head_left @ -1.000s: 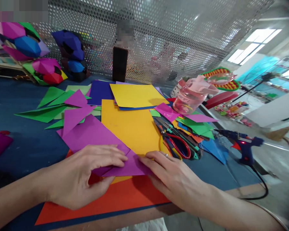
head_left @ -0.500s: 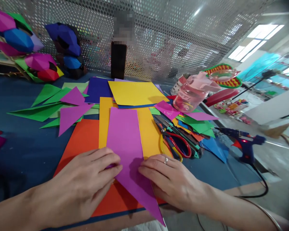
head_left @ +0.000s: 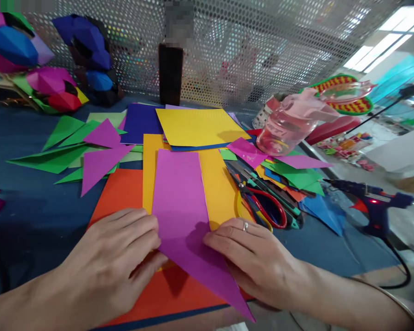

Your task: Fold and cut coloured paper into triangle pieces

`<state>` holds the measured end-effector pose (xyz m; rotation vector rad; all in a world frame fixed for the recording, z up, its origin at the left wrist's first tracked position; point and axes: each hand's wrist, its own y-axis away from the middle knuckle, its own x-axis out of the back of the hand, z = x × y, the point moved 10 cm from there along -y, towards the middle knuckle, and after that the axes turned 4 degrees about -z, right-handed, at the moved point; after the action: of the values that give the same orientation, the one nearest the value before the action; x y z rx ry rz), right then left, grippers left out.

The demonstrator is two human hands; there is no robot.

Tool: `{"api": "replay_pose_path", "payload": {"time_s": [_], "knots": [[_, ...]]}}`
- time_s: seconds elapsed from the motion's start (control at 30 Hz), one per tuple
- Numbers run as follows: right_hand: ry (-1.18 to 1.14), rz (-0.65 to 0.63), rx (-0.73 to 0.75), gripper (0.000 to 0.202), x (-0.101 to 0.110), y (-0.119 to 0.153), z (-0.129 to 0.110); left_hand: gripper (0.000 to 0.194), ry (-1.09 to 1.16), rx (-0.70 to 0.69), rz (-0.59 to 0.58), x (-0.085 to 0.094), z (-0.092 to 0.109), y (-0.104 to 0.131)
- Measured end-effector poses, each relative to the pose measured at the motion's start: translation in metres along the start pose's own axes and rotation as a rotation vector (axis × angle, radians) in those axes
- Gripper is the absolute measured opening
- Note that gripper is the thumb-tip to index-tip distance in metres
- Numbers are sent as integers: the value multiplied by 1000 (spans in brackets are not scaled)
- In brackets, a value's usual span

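A long purple paper sheet (head_left: 181, 197) lies over a yellow-orange sheet (head_left: 218, 184) and an orange-red sheet (head_left: 120, 191), its slanted lower end pointing toward me past the table's front edge. My left hand (head_left: 119, 257) is closed at the sheet's left edge, fingers curled and thumb underneath. On the opposite edge, my right hand (head_left: 250, 257), with a ring on one finger, pinches the paper. Scissors (head_left: 262, 204) with red and yellow handles rest just beyond my right hand, beside a green-trimmed cutter (head_left: 279, 197).
Green and purple paper pieces (head_left: 69, 151) spread at the left; more scraps (head_left: 290, 172) lie right. A pink bottle (head_left: 284, 124) stands behind them. A glue gun (head_left: 376, 202) with a lit red light sits at the right edge. Folded-paper shapes (head_left: 51, 85) stand back left.
My left fingers have slid slightly left to the purple paper's edge. My right hand keeps its hold. The view has shifted a little, moving the glue gun and bottle rightward in the picture.
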<state>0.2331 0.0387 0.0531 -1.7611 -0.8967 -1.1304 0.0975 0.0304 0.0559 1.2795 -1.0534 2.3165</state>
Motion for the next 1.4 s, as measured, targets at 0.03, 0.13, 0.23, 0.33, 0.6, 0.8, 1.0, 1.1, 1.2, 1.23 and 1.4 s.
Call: {"api": "replay_pose_path", "payload": {"time_s": [0.03, 0.13, 0.23, 0.33, 0.6, 0.8, 1.0, 1.1, 1.2, 1.23, 1.4], "knots": [[-30, -5, -11, 28, 2, -1, 2, 12, 16, 9, -9, -1, -2, -1], [-123, 0, -38, 26, 6, -4, 7, 12, 76, 61, -42, -3, -10, -2], [-206, 12, -82, 23, 7, -7, 15, 16, 115, 122, -78, -6, -19, -1], [-276, 13, -158, 17, 3, -12, 28, 27, 124, 195, -121, -9, -30, 0], [-491, -69, -580, 11, -23, -4, 75, 26, 152, 286, -204, -18, -43, 3], [-466, -114, -612, 15, -27, -7, 78, 32, 120, 277, -220, -23, -43, 2], [-365, -144, -613, 28, -27, -14, 81, 33, 58, 257, -203, -24, -44, 1], [-291, -172, -618, 35, -28, -15, 83, 35, 36, 245, -201, -25, -45, 2], [-267, -196, -618, 33, -30, -17, 83, 38, 4, 216, -204, -26, -43, 0], [-264, -205, -619, 32, -31, -17, 83, 38, -13, 203, -201, -26, -42, 0], [-247, -259, -614, 27, -32, -21, 81, 31, -135, 131, -150, -15, -30, -5]]}}
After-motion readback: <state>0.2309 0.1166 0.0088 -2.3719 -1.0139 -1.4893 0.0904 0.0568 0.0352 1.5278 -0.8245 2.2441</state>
